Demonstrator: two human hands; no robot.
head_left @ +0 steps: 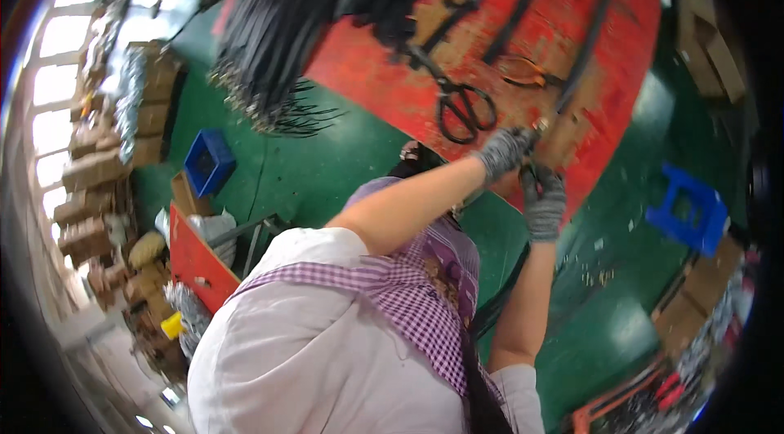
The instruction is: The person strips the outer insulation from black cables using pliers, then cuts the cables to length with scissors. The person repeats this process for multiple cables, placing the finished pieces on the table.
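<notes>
My left hand (505,153) and my right hand (544,204), both in grey knit gloves, meet at the near edge of the red worktable (367,79). The fingers of both are drawn together around something small; what they hold is too small and blurred to name. Just beyond them lies the end of a long black cable (594,26). Black-handled scissors (465,111) rest beside my left hand. Pliers with orange handles (527,72) lie a little farther off, between the scissors and that cable.
A thick bundle of black cables (278,34) hangs over the table's left edge, its wire ends dangling. On the green floor are a blue crate (209,162) at left and a blue plastic stool (690,209) at right. Cardboard boxes (98,164) line the left wall.
</notes>
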